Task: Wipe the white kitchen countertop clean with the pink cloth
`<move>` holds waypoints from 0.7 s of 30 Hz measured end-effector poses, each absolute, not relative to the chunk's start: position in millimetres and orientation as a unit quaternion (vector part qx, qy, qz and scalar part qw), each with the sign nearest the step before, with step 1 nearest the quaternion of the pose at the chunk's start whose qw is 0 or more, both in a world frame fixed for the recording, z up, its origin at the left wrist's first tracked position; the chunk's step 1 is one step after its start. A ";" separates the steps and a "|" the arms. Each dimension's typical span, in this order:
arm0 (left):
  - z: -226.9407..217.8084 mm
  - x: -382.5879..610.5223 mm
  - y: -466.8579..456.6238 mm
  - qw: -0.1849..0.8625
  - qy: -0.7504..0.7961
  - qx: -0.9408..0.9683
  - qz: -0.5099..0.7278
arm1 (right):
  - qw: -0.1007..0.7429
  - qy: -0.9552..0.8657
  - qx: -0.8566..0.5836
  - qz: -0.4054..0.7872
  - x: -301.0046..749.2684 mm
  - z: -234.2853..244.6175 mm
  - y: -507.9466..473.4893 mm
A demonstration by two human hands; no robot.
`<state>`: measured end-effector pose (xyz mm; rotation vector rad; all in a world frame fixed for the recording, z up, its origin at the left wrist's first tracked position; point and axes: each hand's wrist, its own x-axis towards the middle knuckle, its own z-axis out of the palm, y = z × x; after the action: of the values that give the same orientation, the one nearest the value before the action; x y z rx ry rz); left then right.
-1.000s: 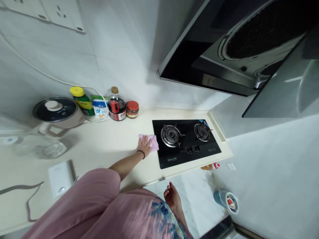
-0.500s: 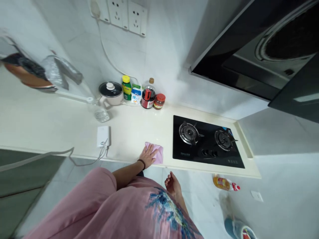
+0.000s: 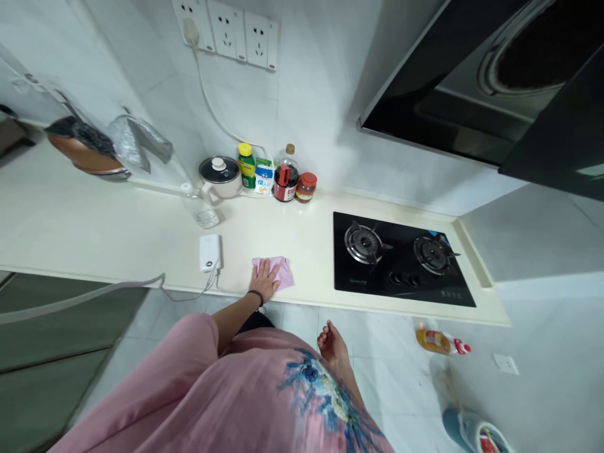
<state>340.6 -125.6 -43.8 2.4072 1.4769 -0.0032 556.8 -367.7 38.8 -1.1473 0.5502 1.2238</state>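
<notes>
My left hand [image 3: 263,281] lies flat with spread fingers on a pink cloth [image 3: 279,272], pressing it onto the cream countertop [image 3: 117,239] near the front edge. The cloth sits between a white power bank [image 3: 210,252] on its left and the black two-burner gas hob [image 3: 401,261] on its right. My right hand [image 3: 333,345] hangs beside my body below the counter edge, fingers loosely curled, holding nothing.
At the back wall stand a small lidded pot [image 3: 220,176], a yellow-capped bottle [image 3: 246,165], a carton [image 3: 264,177], a dark sauce bottle [image 3: 285,179] and a red-lidded jar [image 3: 306,187]. A clear bottle [image 3: 201,207] lies nearby. A range hood [image 3: 486,82] overhangs the hob. A bottle [image 3: 441,341] lies on the floor.
My left hand has slid the pink cloth leftward along the counter, away from the hob and toward the power bank. The camera view has pulled back and shifted.
</notes>
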 end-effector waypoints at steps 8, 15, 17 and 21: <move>-33.6 373.4 -23.3 0.195 0.512 0.836 0.002 | 0.656 0.247 -0.513 0.496 539.9 38.0 -357.1; -30.1 362.8 81.4 0.215 0.547 0.809 0.017 | 0.651 0.271 -0.531 0.470 513.4 26.7 -322.9; -27.2 355.8 114.5 0.217 0.558 0.801 0.012 | 0.649 0.269 -0.538 0.466 505.4 21.4 -314.6; -20.9 342.4 172.5 0.210 0.583 0.785 -0.013 | 0.636 0.253 -0.557 0.471 490.8 13.0 -304.8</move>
<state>342.4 172.5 -20.9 2.1820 1.6223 -0.0375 490.8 -304.8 13.0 -1.2718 0.5786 1.0772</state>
